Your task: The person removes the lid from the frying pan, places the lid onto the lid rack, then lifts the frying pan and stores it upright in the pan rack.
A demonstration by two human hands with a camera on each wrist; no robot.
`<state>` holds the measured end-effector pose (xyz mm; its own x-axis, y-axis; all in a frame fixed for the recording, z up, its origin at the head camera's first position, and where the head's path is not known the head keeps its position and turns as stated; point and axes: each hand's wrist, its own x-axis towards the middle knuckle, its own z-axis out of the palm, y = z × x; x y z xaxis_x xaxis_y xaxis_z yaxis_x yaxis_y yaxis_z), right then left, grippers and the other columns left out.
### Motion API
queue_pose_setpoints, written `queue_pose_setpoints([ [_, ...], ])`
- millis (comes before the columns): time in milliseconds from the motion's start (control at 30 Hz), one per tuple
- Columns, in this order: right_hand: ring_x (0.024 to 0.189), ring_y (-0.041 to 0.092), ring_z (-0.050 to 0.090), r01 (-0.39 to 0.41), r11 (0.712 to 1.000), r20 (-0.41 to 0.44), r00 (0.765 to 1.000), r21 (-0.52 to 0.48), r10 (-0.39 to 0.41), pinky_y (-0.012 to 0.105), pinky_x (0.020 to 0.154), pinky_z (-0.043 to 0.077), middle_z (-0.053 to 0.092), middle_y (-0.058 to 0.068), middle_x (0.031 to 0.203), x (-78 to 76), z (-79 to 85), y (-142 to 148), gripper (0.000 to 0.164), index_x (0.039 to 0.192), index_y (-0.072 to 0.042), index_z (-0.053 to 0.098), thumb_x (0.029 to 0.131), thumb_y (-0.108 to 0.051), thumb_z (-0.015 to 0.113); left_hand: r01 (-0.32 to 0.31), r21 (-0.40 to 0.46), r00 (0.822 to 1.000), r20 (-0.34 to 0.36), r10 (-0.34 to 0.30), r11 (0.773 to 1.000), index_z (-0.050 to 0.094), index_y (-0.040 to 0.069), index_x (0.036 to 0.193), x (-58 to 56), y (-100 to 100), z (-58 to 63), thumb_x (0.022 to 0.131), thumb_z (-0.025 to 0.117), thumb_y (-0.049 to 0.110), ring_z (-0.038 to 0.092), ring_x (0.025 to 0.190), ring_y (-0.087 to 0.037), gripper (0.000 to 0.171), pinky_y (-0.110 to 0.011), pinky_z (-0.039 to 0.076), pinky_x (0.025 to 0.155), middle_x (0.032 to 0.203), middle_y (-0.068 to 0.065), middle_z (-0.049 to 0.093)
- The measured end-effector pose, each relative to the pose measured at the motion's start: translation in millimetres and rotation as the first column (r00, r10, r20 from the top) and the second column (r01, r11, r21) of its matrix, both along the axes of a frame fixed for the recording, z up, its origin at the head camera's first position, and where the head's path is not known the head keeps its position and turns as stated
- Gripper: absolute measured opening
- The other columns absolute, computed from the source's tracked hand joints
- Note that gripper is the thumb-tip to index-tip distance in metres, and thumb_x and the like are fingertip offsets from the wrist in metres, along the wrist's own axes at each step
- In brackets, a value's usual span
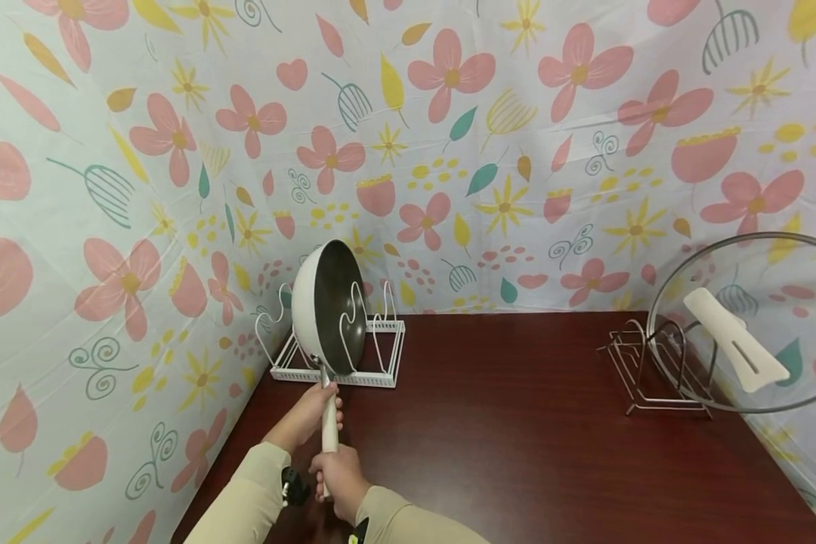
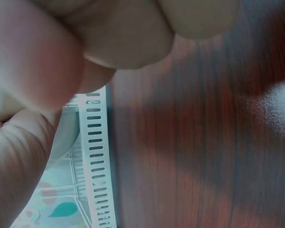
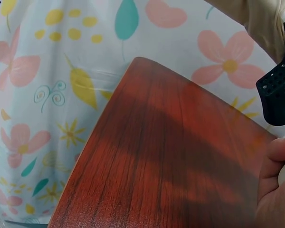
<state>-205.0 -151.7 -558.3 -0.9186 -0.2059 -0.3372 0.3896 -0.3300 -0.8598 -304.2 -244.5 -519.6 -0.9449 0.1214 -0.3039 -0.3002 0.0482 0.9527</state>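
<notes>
A frying pan (image 1: 340,310), white outside and dark inside, stands on its edge in a white wire rack (image 1: 391,355) at the left back of the table. Its white handle (image 1: 329,427) points toward me. My left hand (image 1: 310,412) grips the handle close to the pan, and my right hand (image 1: 342,476) grips it near the end. In the left wrist view the rack's slotted rail (image 2: 96,152) shows past the fingers. The right wrist view catches only part of my right hand (image 3: 278,190) around the handle end.
At the right a dark wire rack (image 1: 653,378) holds a large glass lid (image 1: 659,302) with a cream handle (image 1: 734,340). The dark red wooden table (image 1: 517,423) lies between the racks. Flower-patterned cloth (image 1: 449,189) hangs behind and at the left.
</notes>
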Motion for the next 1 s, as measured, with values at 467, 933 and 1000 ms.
queue_pose_setpoints([
  [467,0.045,0.006,0.045,-0.063,0.997,-0.017,0.998,0.051,0.064,0.02,0.04,0.041,0.048,-0.004,0.059,-0.9,-0.5,3.9,0.019,0.093,-0.009,0.051,0.079,-0.006,0.064,0.022,0.002,1.0,0.015,-0.022,1.0,0.038,0.002,0.112,-1.2,-4.9,-0.3,0.111,0.034,0.026,0.053,0.062,-0.014,0.024,-0.033,0.055,0.06,0.079,-0.002,0.048],
  [933,0.049,0.012,0.055,-0.199,0.979,-0.067,0.977,0.05,0.202,0.026,0.046,0.049,0.055,0.003,0.065,-0.4,-3.7,21.8,0.016,0.096,-0.008,0.054,0.088,-0.016,0.066,-0.016,-0.019,1.0,0.01,0.016,1.0,0.039,0.0,0.117,0.1,-1.6,-5.3,0.111,0.035,0.026,0.055,0.063,-0.015,0.026,-0.034,0.056,0.06,0.081,-0.004,0.05],
  [1000,0.051,0.013,0.057,-0.216,0.974,-0.065,0.973,0.064,0.22,0.028,0.049,0.052,0.057,0.004,0.068,0.5,-4.0,24.9,0.017,0.098,-0.008,0.055,0.089,-0.018,0.066,-0.03,-0.025,1.0,0.009,0.03,0.999,0.04,0.001,0.116,0.4,-2.3,-6.9,0.111,0.035,0.025,0.055,0.064,-0.016,0.025,-0.035,0.056,0.061,0.081,-0.005,0.05],
])
